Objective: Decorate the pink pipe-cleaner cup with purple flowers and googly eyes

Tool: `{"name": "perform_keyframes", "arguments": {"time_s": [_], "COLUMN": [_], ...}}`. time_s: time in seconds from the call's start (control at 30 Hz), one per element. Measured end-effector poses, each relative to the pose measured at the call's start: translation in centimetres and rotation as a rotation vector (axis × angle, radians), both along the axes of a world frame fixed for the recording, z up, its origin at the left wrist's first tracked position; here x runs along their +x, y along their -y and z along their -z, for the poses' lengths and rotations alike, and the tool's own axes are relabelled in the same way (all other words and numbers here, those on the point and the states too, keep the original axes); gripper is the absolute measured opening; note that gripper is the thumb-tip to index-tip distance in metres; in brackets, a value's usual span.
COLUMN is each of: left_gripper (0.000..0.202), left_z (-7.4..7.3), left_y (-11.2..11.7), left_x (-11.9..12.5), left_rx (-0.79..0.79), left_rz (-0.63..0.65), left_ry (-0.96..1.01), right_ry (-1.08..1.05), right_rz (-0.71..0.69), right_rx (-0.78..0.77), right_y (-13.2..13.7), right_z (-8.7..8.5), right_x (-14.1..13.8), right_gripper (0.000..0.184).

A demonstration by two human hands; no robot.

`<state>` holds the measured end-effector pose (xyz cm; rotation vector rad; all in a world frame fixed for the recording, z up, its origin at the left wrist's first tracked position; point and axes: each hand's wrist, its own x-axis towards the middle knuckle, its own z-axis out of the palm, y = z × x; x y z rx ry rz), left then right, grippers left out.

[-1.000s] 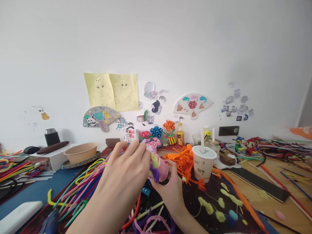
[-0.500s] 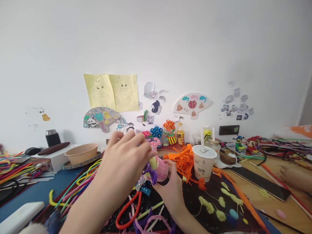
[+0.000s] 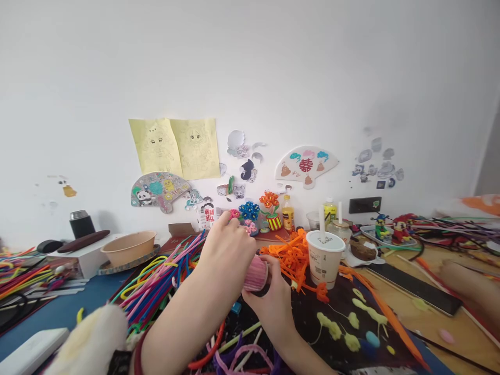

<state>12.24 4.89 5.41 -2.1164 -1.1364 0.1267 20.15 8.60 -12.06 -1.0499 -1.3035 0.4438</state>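
Note:
A small pink ribbed pot (image 3: 255, 275), which looks wrapped in fuzzy pipe cleaners, lies tilted on its side in my right hand (image 3: 275, 302). My right thumb and fingers grip it near its rim. My left hand (image 3: 230, 247) is curled over the pot's other end, its back toward me. Its fingertips, and whatever they pinch, are hidden. Below my hands are the red handles (image 3: 209, 350) of a tool, partly covered by my left forearm. Purple and lilac pipe cleaners (image 3: 250, 354) lie beside them.
Bundled pipe cleaners (image 3: 156, 286) lie left of my arms, orange ones (image 3: 291, 255) to the right. A lidded paper cup (image 3: 325, 260) with a straw stands behind yellowish fuzzy pieces (image 3: 330, 325). A black phone (image 3: 414, 287) and another person's hand (image 3: 459, 278) are farther right.
My left hand has moved right and turned over the pot, covering the purple and pale-green part that showed before. Its forearm swung right, uncovering the pipe cleaner bundle. My right hand keeps its grip.

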Motion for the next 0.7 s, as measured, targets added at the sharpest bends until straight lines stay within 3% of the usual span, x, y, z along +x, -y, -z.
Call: {"name": "perform_keyframes", "arguments": {"time_s": [0.23, 0.4, 0.57, 0.63, 0.7], "left_gripper": [0.017, 0.021, 0.025, 0.028, 0.03], "left_z": [-0.7, -1.5, -2.8, -2.9, -2.2], "left_y": [0.1, 0.6, 2.5, 3.2, 3.7], "left_x": [-0.6, -2.4, -4.3, -5.1, -5.9], "left_rx": [0.074, 0.394, 0.636, 0.664, 0.576], "left_rz": [0.067, 0.14, 0.041, 0.013, 0.026], "left_ry": [0.101, 0.241, 0.407, 0.508, 0.645], "right_ry": [-0.001, -0.016, -0.06, -0.085, -0.115], "right_rz": [0.02, 0.027, 0.015, -0.015, -0.041], "right_rx": [0.0, -0.017, -0.019, -0.034, -0.041], "right_y": [-0.1, -0.1, -0.6, -0.8, -0.9], "right_z": [-0.2, 0.0, 0.5, 0.7, 0.8], "right_x": [0.0, 0.0, 0.1, 0.1, 0.1], "right_gripper": [0.051, 0.052, 0.052, 0.053, 0.053]}}
